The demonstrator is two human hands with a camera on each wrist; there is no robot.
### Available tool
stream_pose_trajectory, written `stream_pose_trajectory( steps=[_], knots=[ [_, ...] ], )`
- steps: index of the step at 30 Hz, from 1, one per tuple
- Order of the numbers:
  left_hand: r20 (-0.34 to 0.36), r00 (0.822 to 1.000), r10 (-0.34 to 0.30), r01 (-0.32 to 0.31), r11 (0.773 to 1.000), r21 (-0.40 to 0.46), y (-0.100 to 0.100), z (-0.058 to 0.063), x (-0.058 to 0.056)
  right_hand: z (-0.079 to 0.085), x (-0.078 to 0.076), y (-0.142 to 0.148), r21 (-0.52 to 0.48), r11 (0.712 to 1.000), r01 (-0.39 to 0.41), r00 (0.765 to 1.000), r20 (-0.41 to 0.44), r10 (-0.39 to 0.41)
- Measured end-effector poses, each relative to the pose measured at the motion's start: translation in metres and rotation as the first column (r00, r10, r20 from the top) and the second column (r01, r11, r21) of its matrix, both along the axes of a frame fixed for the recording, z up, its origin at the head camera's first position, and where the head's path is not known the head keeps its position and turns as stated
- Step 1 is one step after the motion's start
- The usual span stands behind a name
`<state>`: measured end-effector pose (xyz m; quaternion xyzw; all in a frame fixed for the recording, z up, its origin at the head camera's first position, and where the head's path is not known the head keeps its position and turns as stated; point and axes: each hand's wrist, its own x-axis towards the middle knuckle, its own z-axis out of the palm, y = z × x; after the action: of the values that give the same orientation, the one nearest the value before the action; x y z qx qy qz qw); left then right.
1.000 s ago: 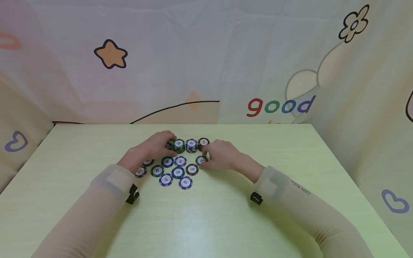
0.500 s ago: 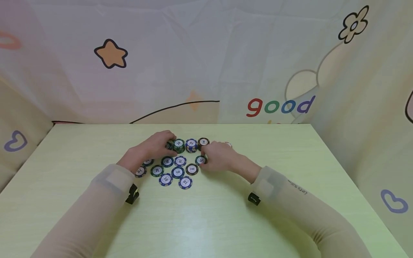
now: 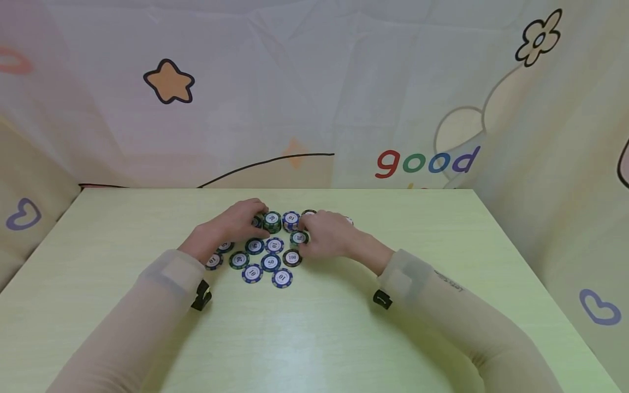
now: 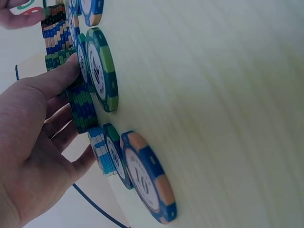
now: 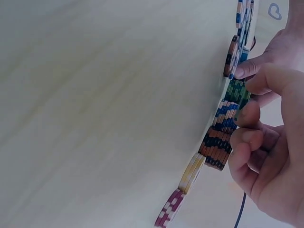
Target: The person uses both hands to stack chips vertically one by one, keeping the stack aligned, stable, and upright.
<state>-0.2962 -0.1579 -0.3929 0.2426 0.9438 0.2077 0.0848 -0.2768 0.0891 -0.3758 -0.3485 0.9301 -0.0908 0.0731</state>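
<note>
My right hand (image 3: 326,234) pinches a green poker chip (image 3: 298,238) marked 20, slightly above the loose chips and in front of the stacks. In the right wrist view its curled fingers overlap the stacks. My left hand (image 3: 233,221) has its thumb in front of and its fingers behind a dark blue-green chip stack (image 4: 82,110), steadying it. To the right of it stand a green stack (image 3: 272,221), a blue stack (image 3: 291,220) and a black-and-brown stack (image 5: 216,148), the last partly hidden by my right hand in the head view.
Several loose chips lie flat in front of the stacks, among them a black 100 chip (image 3: 292,257) and a blue 10 chip (image 3: 282,278). Yellow-white chips (image 5: 192,172) and purple-white chips (image 5: 169,209) stand farther right. A printed curtain (image 3: 314,98) hangs behind the pale table (image 3: 314,338).
My right hand has closed on the green chip and drawn it left and away from me, raising it slightly. The left hand and the other chips have stayed put.
</note>
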Motion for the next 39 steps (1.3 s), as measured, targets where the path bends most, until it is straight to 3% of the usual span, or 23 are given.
stream_pose_trajectory(
  steps=[16, 39],
  knots=[
    [0.003, 1.000, 0.005, -0.006, 1.000, 0.027, -0.002, -0.002, -0.001, -0.001, -0.007, -0.028, -0.061, 0.998, -0.010, 0.998, -0.067, 0.006],
    [-0.018, 1.000, -0.017, 0.018, 0.999, 0.032, -0.003, -0.001, -0.002, -0.001, -0.014, -0.052, -0.014, 1.000, 0.007, 0.996, -0.091, -0.009]
  ],
)
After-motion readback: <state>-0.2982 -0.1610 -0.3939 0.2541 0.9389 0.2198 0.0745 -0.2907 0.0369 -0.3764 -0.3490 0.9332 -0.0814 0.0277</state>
